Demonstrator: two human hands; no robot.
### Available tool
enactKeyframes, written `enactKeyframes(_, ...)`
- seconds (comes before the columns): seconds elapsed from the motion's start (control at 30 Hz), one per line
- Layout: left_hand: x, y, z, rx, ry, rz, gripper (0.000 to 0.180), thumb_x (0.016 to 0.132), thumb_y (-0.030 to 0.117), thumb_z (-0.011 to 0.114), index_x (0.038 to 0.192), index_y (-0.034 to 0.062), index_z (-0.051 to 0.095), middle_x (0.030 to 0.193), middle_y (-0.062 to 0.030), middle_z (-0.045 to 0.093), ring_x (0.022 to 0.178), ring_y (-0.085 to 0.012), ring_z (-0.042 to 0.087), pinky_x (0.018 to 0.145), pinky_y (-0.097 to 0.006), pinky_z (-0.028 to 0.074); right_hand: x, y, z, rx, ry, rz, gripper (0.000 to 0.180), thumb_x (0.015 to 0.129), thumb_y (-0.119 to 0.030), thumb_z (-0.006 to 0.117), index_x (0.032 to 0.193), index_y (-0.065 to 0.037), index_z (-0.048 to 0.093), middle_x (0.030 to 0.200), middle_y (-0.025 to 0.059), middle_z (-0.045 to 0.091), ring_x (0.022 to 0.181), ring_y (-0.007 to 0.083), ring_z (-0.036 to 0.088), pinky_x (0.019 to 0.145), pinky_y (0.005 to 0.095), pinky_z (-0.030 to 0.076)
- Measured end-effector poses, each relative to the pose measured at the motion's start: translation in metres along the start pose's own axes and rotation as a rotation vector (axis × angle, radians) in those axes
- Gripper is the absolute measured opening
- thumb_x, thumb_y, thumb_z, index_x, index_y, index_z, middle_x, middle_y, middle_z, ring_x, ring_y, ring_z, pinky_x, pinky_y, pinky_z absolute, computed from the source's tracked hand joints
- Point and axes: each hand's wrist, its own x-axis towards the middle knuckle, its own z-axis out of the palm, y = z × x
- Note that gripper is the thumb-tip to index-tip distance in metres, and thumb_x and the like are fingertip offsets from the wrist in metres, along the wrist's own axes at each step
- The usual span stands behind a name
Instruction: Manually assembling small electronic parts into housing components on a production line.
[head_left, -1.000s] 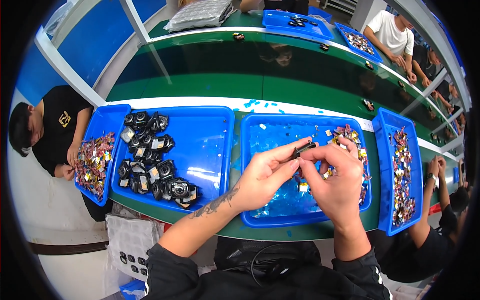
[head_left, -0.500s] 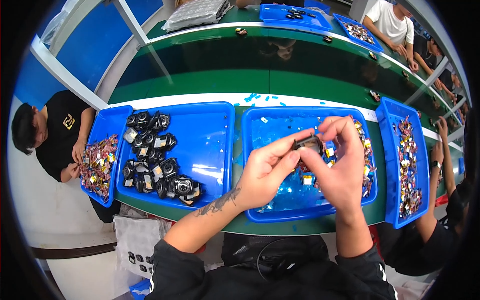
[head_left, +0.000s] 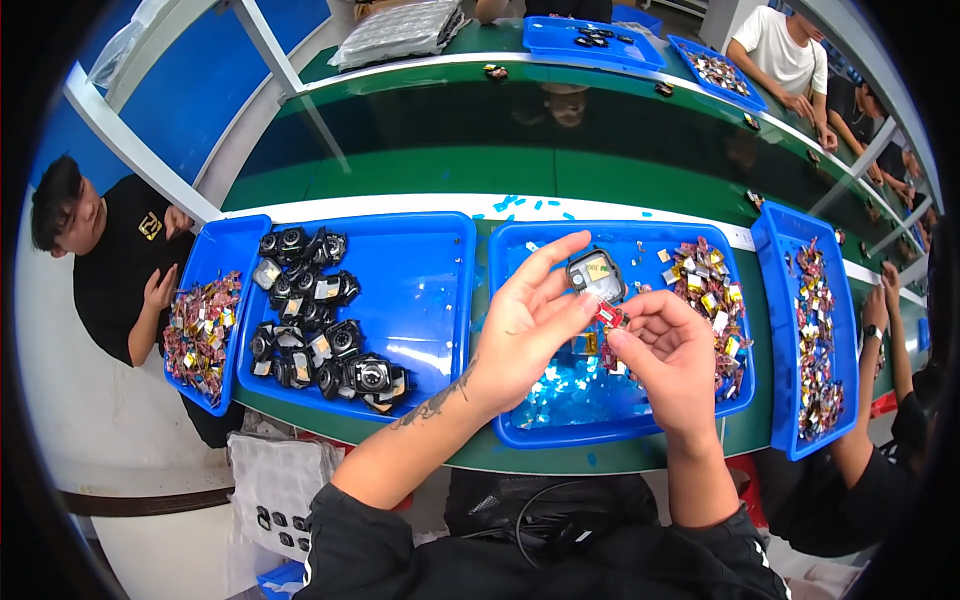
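Note:
My left hand (head_left: 525, 335) holds a small open black watch case (head_left: 592, 270) with a pale square plate inside and a dark rim. Between the two hands sits a small red circuit piece (head_left: 608, 314), and the fingertips of my right hand (head_left: 672, 350) pinch it. Whether the piece is still joined to the case cannot be made out. Both hands are over a blue tray (head_left: 600, 437) that holds blue film scraps (head_left: 570, 390) and a heap of small battery parts (head_left: 712, 290) in silver, yellow and red.
To the left, a blue tray (head_left: 425, 290) holds black watch cases (head_left: 335, 340). Outer blue trays of small parts stand at far left (head_left: 228, 240) and right (head_left: 777, 330). Beyond a white ledge runs a green conveyor (head_left: 420, 170) with scattered pieces. Co-workers sit on both sides.
The case has tilted so its inside faces me, and a red piece now shows at my right fingertips. My right hand has lowered. The co-worker at left has raised their hands from the parts.

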Motion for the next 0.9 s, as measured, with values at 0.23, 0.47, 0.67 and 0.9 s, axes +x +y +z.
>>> enactKeyframes(0.23,0.000,-0.004,-0.006,0.161,-0.029,-0.014,0.026,0.093,0.000,0.060,0.118,-0.0038,0.058,0.115,-0.0104,0.063,0.099,-0.0130,0.065,0.087,-0.025,0.051,-0.001,-0.005,-0.005,0.009,-0.002,-0.039,0.025,0.084,0.006,0.067,0.108,0.002,0.060,0.086,0.0014,0.061,0.078,0.0056,0.059,0.070,0.0177,0.048)
enactKeyframes(0.47,0.001,-0.010,-0.006,0.181,0.019,-0.033,0.017,0.092,0.003,0.064,0.107,-0.0038,0.063,0.105,-0.0078,0.067,0.091,-0.0101,0.065,0.080,-0.022,0.053,-0.003,-0.004,-0.015,-0.193,-0.023,-0.045,0.024,0.085,0.005,0.066,0.108,0.003,0.059,0.084,0.0006,0.059,0.076,0.0053,0.056,0.070,0.0185,0.047)
enactKeyframes(0.67,0.001,-0.011,-0.011,0.233,-0.007,-0.080,0.015,0.091,0.003,0.065,0.104,-0.0032,0.065,0.104,-0.0079,0.067,0.088,-0.0100,0.066,0.078,-0.022,0.054,-0.003,-0.004,-0.017,-0.038,-0.015,0.017,0.020,0.089,0.002,0.063,0.108,0.003,0.059,0.088,0.0024,0.061,0.078,0.0068,0.058,0.073,0.0209,0.048)
enactKeyframes(0.9,-0.001,-0.005,-0.003,0.295,-0.049,-0.066,0.022,0.086,-0.002,0.068,0.107,-0.0048,0.064,0.107,-0.0103,0.064,0.099,-0.0147,0.065,0.089,-0.026,0.053,-0.002,0.002,-0.027,0.051,-0.045,0.061,0.015,0.092,-0.004,0.060,0.107,0.001,0.060,0.094,0.0048,0.065,0.085,0.0085,0.061,0.076,0.0214,0.048)
